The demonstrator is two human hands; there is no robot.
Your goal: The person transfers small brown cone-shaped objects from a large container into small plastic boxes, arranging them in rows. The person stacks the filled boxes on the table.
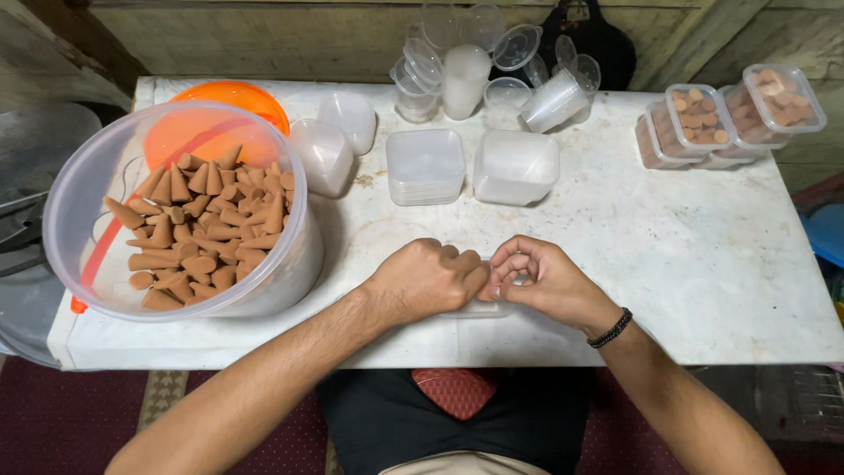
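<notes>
On the white bench (pixel 703 264), both hands meet at six o'clock, left hand (pixel 426 277) fisted, right hand (pixel 536 280) curled, pressing a small clear container (pixel 482 307); even pressure likely seats it squarely.

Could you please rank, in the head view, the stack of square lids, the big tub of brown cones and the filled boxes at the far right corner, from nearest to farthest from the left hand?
From the left hand:
1. Stack of square lids, just beyond the hand.
2. Big tub of brown cones, to its left; close to the lids' distance, so this order is tentative.
3. Filled boxes, far right corner.
</notes>
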